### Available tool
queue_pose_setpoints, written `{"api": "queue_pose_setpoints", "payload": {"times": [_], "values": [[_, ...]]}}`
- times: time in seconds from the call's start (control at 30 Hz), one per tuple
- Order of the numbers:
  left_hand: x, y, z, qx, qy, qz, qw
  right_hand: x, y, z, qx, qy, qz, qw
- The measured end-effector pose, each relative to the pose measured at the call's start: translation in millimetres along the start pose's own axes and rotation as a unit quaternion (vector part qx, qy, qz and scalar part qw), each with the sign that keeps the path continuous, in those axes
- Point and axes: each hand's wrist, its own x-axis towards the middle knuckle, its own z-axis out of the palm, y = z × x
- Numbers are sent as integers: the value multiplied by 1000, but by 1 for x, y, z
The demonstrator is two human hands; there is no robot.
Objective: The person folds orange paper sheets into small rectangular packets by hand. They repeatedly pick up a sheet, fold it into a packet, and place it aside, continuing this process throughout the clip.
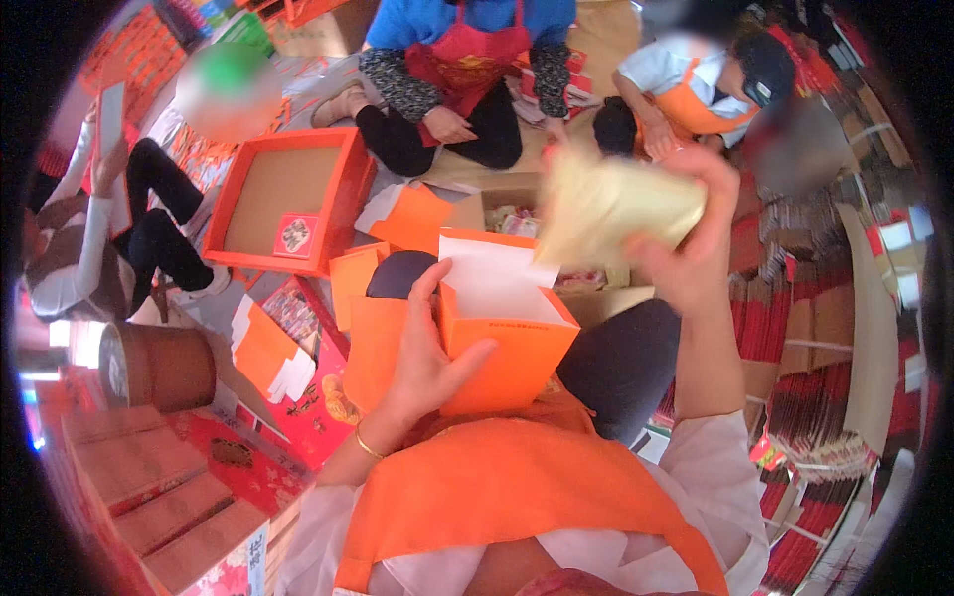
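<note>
An orange carton with a white inside stands upright at my lap, its top flaps up and its mouth open. My left hand grips its left side, thumb across the front and fingers behind the edge. Up and to the right, my right hand holds a pale gold pouch, blurred by motion, above and apart from the carton's opening. Beyond the carton sits an open cardboard box with small wrapped items in it, partly hidden by the pouch. Flattened orange cartons lie to its left.
A shallow orange-rimmed tray lies at the far left with a red card inside. Folded orange cartons and a round brown tub are at left. Co-workers sit opposite, one in a red apron. Stacked red-edged cardboard lines the right.
</note>
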Motion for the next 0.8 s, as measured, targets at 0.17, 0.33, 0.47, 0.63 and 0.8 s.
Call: {"api": "queue_pose_setpoints", "payload": {"times": [0.17, 0.33, 0.47, 0.63, 0.8], "values": [[-3, 6, 7, -27, -20, 68, 997, -4, -50, 29, -168, -260, -81, 948], [-18, -7, 10, 44, -42, 57, 997, -17, -55, 42, -274, -421, 7, 865], [-23, -8, 13, 11, -60, 20, 998, -30, -40, 57, -269, -496, -52, 824], [-28, -3, 7, -105, -21, 10, 994, -29, -36, 50, -206, -266, -216, 916], [-32, -23, -5, -84, -49, 101, 990, -94, 2, 56, 155, 40, 197, 967]]}}
